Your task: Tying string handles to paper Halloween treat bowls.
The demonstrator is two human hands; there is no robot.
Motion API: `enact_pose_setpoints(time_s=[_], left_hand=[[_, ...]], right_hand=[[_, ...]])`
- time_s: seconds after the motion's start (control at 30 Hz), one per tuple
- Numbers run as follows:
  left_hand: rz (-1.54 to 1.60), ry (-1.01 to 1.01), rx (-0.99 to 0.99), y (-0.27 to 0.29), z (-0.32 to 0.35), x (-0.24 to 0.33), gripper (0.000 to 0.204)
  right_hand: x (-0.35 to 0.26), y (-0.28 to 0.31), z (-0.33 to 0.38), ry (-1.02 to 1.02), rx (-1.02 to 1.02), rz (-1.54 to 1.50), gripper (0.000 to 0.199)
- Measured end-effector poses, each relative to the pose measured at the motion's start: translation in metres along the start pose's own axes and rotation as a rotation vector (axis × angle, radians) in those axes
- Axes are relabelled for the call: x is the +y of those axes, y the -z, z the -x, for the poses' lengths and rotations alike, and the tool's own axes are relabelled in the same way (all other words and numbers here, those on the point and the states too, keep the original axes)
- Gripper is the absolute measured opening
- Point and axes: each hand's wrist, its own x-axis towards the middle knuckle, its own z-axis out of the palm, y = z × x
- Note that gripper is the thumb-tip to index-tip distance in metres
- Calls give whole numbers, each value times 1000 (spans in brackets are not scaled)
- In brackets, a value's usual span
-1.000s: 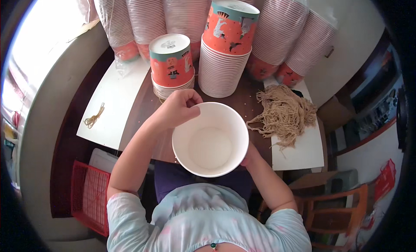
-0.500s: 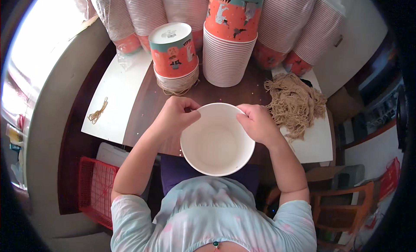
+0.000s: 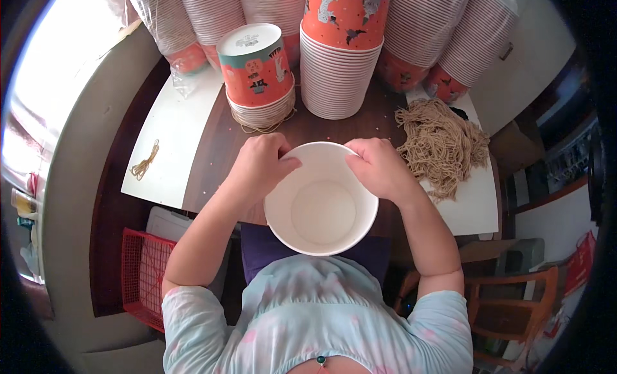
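Observation:
A white paper bucket (image 3: pixel 323 213) is in front of my chest, its open mouth toward me so that I look down into its bare white inside. My left hand (image 3: pixel 265 160) is closed on the far left of its rim, thumb on the inner side and fingers curled outside. On the far right of the rim, my right hand (image 3: pixel 376 167) grips the wall in the same way. The bucket's outside is hidden. Beyond it, a short stack of upside-down orange-and-teal paper buckets (image 3: pixel 257 77) has thin tan cord (image 3: pixel 273 124) looped round its lower rims.
A tall stack of paper buckets (image 3: pixel 337 78) stands at the far middle of the brown-and-white table (image 3: pixel 215 149). More bagged stacks (image 3: pixel 424 27) line the back. A heap of tan cord (image 3: pixel 443 145) lies right, a small cord bundle (image 3: pixel 144 160) left. A red basket (image 3: pixel 146 271) sits low left.
The bucket has tilted a little, showing more of its bottom. Both hands still hold its rim, and the view has shifted slightly.

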Motion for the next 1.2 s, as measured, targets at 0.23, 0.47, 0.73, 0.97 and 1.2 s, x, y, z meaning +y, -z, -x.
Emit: enact_pose_setpoints(time_s=[0.23,0.47,0.73,0.97,1.2], left_hand=[[15,-68,113,-1,-4,-12,27],[152,-6,118,2,-6,-21,23],[53,-157,376,1,7,-3,25],[54,-366,503,12,21,10,21],[86,-453,455,10,24,11,17]], right_hand=[[31,26,-39,7,-232,-611,26],[91,69,-17,4,36,570,11],[127,74,-11,10,108,648,25],[126,65,-11,255,119,958,15],[147,63,-15,388,196,944,6]])
